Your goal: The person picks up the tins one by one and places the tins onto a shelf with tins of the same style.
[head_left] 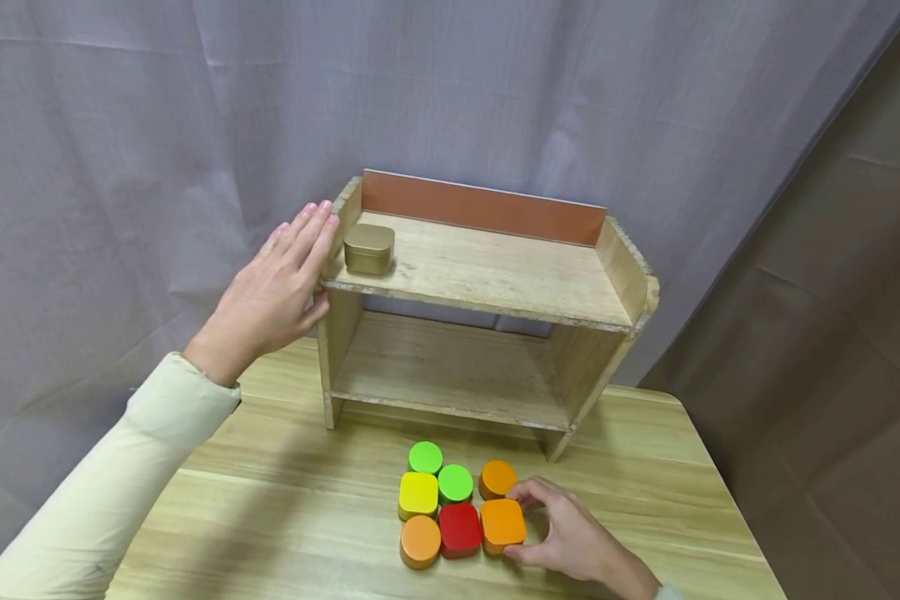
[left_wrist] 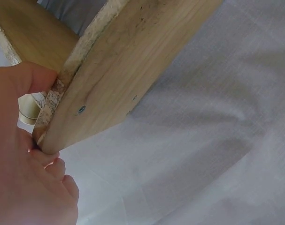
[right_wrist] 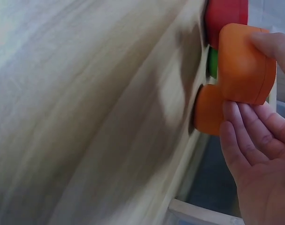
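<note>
My right hand (head_left: 570, 533) pinches a square orange tin (head_left: 503, 523) between thumb and fingers. In the right wrist view the thumb is on one side of this tin (right_wrist: 243, 63), fingers opposite; whether it touches the table is unclear. Around it stand a red square tin (head_left: 460, 530), a round orange tin (head_left: 498, 479), two round green tins (head_left: 456, 483), a yellow square tin (head_left: 418, 495) and a round light-orange tin (head_left: 421, 542). My left hand (head_left: 273, 296) rests with straight fingers against the left side panel (left_wrist: 109, 70) of a wooden shelf (head_left: 487, 275), its thumb by the front edge.
A gold tin (head_left: 370, 248) sits at the left end of the shelf's upper board. A brown strip (head_left: 480, 207) runs along the back. The shelf stands on a wooden table (head_left: 285, 492), before a grey curtain (head_left: 450, 92). Brown cloth (head_left: 832, 333) hangs at the right.
</note>
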### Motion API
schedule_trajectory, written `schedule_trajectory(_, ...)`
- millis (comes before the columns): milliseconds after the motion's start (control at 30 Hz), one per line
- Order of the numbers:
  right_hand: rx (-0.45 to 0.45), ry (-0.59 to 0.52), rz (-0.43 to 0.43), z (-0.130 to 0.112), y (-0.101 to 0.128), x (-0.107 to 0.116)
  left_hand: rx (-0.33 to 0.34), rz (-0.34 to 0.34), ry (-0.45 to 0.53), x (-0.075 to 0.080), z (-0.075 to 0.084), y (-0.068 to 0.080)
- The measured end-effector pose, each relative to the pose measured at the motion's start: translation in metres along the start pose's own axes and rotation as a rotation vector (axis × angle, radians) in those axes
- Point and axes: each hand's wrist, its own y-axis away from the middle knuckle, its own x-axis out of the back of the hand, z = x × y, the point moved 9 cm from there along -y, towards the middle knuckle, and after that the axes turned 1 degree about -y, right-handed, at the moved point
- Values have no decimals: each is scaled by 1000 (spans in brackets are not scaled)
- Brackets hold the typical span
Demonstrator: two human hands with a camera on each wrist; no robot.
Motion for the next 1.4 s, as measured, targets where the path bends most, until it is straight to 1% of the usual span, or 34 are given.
schedule_trajectory(167, -6, -1, 18, -5, -1, 7, -1, -2, 0, 1, 1, -1)
schedule_trajectory(400, -1, -3, 11, -13, -3, 13, 4, -19, 3, -1, 1, 1)
schedule_trajectory(567, 4, 2, 26, -23, -6, 23, 0, -15, 5, -1, 3, 0)
schedule_trajectory(800, 68, -14, 46, -44, -18, 41, -6, -2, -3, 1, 3, -2)
schedule_trajectory(1000, 55, -27, 41, -63, -32, 57, -6, 0, -7, 3, 2, -3)
schedule_trajectory(1233, 102, -21, 38, -87, -46, 70, -8, 4, -4, 3, 0, 0)
schedule_trajectory(1400, 113, -13, 39, -104, -53, 80, -12, 3, 2, 2, 2, 0)
